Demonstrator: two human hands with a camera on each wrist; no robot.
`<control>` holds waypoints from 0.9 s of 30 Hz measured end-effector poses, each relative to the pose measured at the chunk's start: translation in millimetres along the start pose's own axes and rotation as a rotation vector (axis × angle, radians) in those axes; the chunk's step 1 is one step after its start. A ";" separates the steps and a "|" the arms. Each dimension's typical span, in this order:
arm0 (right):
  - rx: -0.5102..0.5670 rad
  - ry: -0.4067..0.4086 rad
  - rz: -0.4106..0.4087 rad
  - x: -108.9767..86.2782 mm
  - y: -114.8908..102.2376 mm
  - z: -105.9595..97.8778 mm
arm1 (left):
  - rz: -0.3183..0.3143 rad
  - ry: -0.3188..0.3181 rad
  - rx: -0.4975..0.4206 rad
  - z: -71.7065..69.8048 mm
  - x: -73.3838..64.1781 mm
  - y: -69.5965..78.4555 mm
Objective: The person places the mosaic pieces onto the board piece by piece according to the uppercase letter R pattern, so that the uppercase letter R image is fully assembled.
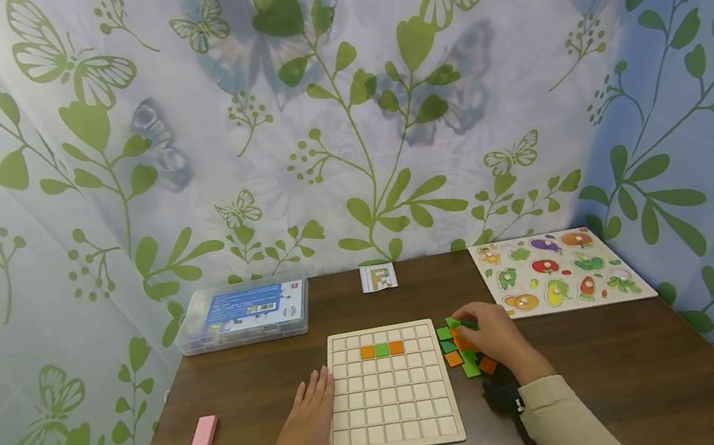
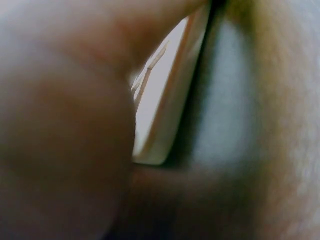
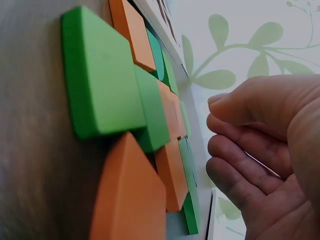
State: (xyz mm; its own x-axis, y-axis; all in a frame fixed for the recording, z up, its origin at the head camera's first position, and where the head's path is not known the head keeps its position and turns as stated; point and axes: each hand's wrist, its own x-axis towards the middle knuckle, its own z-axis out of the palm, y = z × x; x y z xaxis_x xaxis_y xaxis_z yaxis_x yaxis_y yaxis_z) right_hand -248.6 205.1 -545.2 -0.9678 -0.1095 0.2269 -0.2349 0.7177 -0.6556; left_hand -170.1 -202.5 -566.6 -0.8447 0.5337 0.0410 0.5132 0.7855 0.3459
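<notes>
A pale wooden grid board (image 1: 391, 402) lies in front of me. Near its top, two orange tiles (image 1: 367, 352) flank a green tile (image 1: 381, 350) in one row. My left hand (image 1: 312, 429) rests along the board's left side, fingers extended, thumb by the bottom edge; the left wrist view shows a blurred hand close to the board's corner (image 2: 167, 115). Over a loose pile of green and orange tiles (image 1: 471, 369), right of the board, is my right hand (image 1: 494, 333). Its fingers bend loosely beside the tiles (image 3: 107, 80), with no tile visible between them.
At the back left stands a clear plastic case (image 1: 242, 315) with a blue label. A small printed grid card (image 1: 378, 277) lies behind the board. The vegetable peg puzzle (image 1: 561, 270) is at the back right, and a pink block (image 1: 204, 437) lies at the left.
</notes>
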 end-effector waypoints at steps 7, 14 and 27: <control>-0.004 0.006 0.008 1.2 5.1 -4.5 | -0.001 0.002 -0.008 -0.1 -0.3 0.4; -0.010 -0.009 0.023 1.5 7.1 -8.3 | -0.004 0.003 -0.008 0.6 -0.2 0.1; -0.020 -0.010 0.017 1.1 7.0 -7.6 | -0.005 0.001 -0.005 0.0 -0.6 1.2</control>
State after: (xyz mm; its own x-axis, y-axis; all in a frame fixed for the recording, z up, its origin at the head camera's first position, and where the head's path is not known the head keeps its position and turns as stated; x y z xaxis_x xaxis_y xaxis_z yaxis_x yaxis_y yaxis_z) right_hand -250.7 215.2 -544.0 -0.9726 -0.1036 0.2082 -0.2161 0.7333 -0.6447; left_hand -169.0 -201.8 -566.2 -0.8474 0.5295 0.0398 0.5081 0.7867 0.3505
